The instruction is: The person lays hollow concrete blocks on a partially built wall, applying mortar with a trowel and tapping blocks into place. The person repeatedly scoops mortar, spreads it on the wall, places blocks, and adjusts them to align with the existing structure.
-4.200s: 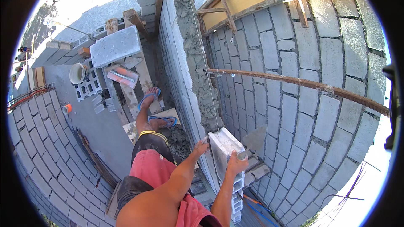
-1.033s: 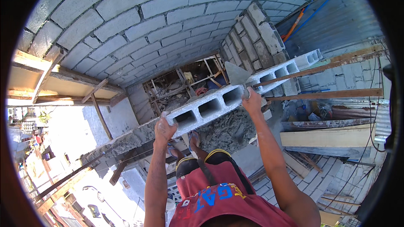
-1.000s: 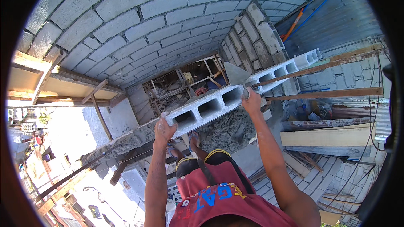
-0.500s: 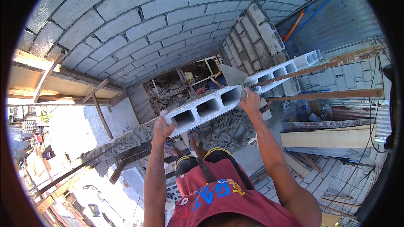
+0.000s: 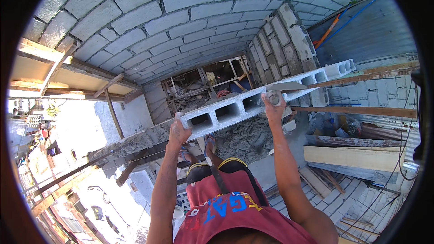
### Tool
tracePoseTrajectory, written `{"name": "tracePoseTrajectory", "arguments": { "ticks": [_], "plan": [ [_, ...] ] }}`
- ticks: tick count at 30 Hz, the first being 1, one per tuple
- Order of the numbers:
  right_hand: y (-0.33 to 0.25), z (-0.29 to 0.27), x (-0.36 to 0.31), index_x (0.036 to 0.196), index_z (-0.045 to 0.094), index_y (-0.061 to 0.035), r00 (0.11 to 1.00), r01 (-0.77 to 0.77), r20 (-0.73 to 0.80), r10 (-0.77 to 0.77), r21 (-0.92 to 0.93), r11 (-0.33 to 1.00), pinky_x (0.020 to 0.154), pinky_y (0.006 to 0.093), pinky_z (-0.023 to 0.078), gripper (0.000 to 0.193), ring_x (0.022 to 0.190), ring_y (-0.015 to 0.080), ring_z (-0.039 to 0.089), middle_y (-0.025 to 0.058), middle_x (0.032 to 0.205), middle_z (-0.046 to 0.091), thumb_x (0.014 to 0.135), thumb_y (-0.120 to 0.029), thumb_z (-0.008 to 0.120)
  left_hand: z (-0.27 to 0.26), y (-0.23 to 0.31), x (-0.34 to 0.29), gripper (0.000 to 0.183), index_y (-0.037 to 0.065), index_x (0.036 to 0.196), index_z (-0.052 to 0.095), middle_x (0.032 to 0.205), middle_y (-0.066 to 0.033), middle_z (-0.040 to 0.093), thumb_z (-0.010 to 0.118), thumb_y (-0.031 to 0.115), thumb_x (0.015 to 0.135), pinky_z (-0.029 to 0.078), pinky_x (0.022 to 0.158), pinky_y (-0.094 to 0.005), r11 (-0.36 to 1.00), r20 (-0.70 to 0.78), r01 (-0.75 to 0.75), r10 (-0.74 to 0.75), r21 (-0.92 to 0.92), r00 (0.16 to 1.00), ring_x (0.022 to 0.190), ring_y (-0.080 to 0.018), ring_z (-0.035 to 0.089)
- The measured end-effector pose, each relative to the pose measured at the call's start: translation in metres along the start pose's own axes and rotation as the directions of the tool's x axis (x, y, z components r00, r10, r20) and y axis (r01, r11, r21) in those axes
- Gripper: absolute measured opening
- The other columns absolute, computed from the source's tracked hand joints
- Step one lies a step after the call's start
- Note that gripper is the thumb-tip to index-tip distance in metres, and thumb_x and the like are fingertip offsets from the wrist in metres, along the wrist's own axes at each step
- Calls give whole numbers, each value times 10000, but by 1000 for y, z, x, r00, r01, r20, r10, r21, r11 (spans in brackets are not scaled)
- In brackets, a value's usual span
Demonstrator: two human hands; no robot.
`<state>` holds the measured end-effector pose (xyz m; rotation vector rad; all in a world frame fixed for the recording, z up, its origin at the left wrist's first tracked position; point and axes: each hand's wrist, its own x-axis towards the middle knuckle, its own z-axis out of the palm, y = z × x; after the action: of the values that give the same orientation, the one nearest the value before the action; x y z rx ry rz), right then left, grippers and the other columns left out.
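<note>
A grey hollow concrete block (image 5: 214, 118) lies lengthwise in front of me, its rectangular holes facing up toward me. My left hand (image 5: 179, 132) grips its left end, thumb on the near side. At the other end, my right hand (image 5: 274, 108) is closed round the handle of a trowel (image 5: 287, 86) and rests against the block. The trowel's grey blade points right, over the neighbouring hollow blocks (image 5: 308, 80). The block lines up with a wall top covered in rough mortar (image 5: 140, 136); whether it bears fully on it cannot be seen.
A heap of wet mortar (image 5: 246, 138) lies below the block, near my feet. A tall block wall (image 5: 190, 4) curves across the far side. Wooden beams (image 5: 357, 112) reach in from the right. Timber framing (image 5: 108, 86) stands left, above a sunlit drop to the street.
The trowel blade has swung from upright above the block's right end to flat and pointing right. My right hand has turned with it. Both hands stay at the block's ends.
</note>
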<state>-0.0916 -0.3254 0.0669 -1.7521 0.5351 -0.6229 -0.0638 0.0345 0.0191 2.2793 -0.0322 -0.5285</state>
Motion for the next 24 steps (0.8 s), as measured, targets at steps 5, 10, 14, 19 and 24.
{"name": "tracePoseTrajectory", "arguments": {
  "ticks": [5, 10, 14, 19, 24],
  "plan": [
    [3, -4, 2, 852, 596, -20, 944, 323, 65, -322, -367, 872, 598, 311, 441, 257, 633, 165, 513, 55, 736, 589, 772, -140, 809, 1, -1, 2, 598, 1, 1265, 413, 917, -327, 646, 667, 98, 732, 517, 796, -496, 999, -5, -2, 3, 40, 1000, 925, -478, 639],
    [4, -15, 11, 1000, 649, 34, 978, 207, 192, -85, -819, 535, 710, 504, 516, 435, 795, 432, 661, 228, 809, 672, 664, -186, 816, 2, -3, 3, 615, 9, 1254, 417, 897, -306, 660, 695, 107, 714, 523, 782, -495, 996, 7, 34, -35, 79, 999, 912, -470, 648],
    [27, -11, 10, 1087, 646, 42, 955, 173, 273, 116, -831, 529, 741, 489, 514, 476, 825, 453, 649, 278, 810, 663, 671, -146, 780, 1, -7, 2, 590, 17, 1245, 430, 876, -291, 664, 684, 118, 723, 524, 777, -491, 999, -7, 11, -11, 47, 1000, 889, -463, 652],
    [42, -12, 10, 1067, 654, 7, 965, 180, 254, 69, -828, 530, 738, 510, 512, 451, 813, 451, 648, 259, 810, 669, 649, -120, 766, 0, -8, 4, 563, 41, 1232, 440, 904, -282, 665, 674, 116, 725, 519, 786, -488, 999, -24, -34, 34, 2, 999, 913, -459, 646],
    [37, -11, 9, 1076, 656, -28, 966, 138, 226, 127, -864, 485, 732, 513, 526, 486, 808, 431, 665, 240, 811, 682, 618, -128, 782, -3, -6, 8, 519, 27, 1191, 467, 894, -292, 660, 664, 92, 715, 519, 775, -487, 998, 13, 41, -41, -45, 999, 907, -459, 648]
  ]
}}
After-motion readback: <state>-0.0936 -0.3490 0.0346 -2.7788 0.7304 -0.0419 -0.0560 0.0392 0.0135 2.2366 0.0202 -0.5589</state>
